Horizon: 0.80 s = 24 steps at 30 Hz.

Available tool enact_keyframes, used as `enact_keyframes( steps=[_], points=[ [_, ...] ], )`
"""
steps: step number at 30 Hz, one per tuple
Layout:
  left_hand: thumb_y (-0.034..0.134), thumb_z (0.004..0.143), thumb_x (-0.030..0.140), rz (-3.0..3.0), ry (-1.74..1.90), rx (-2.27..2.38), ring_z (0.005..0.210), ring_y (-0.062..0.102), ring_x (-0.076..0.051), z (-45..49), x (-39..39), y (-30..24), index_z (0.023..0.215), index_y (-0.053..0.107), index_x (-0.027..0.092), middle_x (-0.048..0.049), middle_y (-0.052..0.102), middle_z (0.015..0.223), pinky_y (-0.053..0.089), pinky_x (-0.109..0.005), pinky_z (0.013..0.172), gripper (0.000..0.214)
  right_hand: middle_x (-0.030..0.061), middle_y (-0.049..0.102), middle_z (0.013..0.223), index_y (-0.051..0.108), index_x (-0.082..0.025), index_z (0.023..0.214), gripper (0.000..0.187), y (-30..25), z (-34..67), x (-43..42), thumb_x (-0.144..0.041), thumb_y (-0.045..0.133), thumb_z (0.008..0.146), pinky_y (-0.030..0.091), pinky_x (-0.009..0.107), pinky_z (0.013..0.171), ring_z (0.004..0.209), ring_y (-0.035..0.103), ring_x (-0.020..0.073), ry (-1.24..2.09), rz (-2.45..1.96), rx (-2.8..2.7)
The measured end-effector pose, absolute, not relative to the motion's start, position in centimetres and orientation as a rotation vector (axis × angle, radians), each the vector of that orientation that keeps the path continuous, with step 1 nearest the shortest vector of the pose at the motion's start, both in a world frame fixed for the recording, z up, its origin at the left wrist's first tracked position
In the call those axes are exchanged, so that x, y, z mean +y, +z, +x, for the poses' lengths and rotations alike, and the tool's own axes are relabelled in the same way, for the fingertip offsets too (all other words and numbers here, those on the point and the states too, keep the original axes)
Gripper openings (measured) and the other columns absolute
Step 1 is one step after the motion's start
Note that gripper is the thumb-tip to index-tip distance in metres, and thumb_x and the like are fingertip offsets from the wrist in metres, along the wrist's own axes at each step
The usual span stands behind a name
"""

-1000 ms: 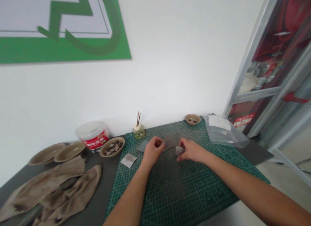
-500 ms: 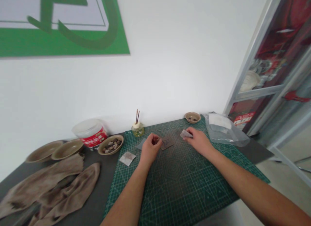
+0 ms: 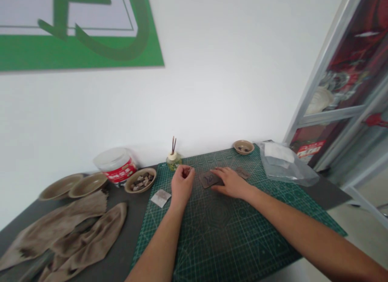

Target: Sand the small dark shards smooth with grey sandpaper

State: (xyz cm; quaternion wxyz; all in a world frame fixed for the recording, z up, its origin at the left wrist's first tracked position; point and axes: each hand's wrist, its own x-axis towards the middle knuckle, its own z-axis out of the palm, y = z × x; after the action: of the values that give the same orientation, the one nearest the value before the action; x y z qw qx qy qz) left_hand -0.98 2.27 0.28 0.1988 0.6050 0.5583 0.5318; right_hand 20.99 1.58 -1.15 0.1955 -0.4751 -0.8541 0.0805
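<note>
My left hand [image 3: 183,181] is closed in a pinch above the green cutting mat [image 3: 230,229]; whatever sits between its fingertips is too small to make out. My right hand [image 3: 232,183] reaches over a dark rectangular sheet that looks like sandpaper [image 3: 209,179], with a handwritten number on it, perhaps 320. Its fingers lie stretched out at the sheet's far side and its thumb at the near side, apart. Just beyond this hand, a brownish piece [image 3: 243,172] rests on the mat, partly hidden. A pale square piece [image 3: 161,198] lies left of my left hand.
Along the wall stand a reed diffuser [image 3: 173,160], a bowl of stones [image 3: 140,181], a red-labelled tub [image 3: 117,165] and a small bowl [image 3: 243,147]. Two bowls [image 3: 60,187] and brown cloths [image 3: 87,241] occupy the left. A clear plastic bag [image 3: 285,162] lies at right.
My right hand has let go of the small pale piece and moved left onto the dark sheet. A brownish piece now lies on the mat to the right. The left hand stays pinched, slightly shifted.
</note>
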Motion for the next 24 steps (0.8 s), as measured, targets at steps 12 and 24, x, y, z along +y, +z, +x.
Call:
enact_keyframes(
  steps=[12, 24],
  points=[
    [0.058, 0.082, 0.033, 1.720, 1.466, 1.584, 0.069, 0.050, -0.014, -2.0, 2.9, 0.0, 0.081, 0.059, 0.019, 0.0023, 0.055, 0.073, 0.039, -0.025, 0.066, 0.014, 0.0145, 0.056, 0.122, 0.059, -0.021, 0.125, 0.073, -1.4, 17.5, 5.8, -0.064, 0.073, 0.067, 0.035, 0.046, 0.096, 0.116, 0.045, 0.0343, 0.414, -1.455, -2.353],
    [0.064, 0.079, 0.028, 1.717, 1.257, 1.256, 0.068, 0.057, -0.014, -0.3, 2.0, -0.2, 0.089, 0.067, 0.017, 0.0002, 0.065, 0.075, 0.042, -0.023, 0.062, 0.016, -0.0012, 0.060, 0.074, 0.060, -0.017, 0.082, 0.035, 2.2, 21.1, 3.3, -0.052, 0.062, 0.084, 0.039, 0.025, 0.061, 0.069, 0.055, 0.0155, 0.979, -1.083, -1.898]
  ],
)
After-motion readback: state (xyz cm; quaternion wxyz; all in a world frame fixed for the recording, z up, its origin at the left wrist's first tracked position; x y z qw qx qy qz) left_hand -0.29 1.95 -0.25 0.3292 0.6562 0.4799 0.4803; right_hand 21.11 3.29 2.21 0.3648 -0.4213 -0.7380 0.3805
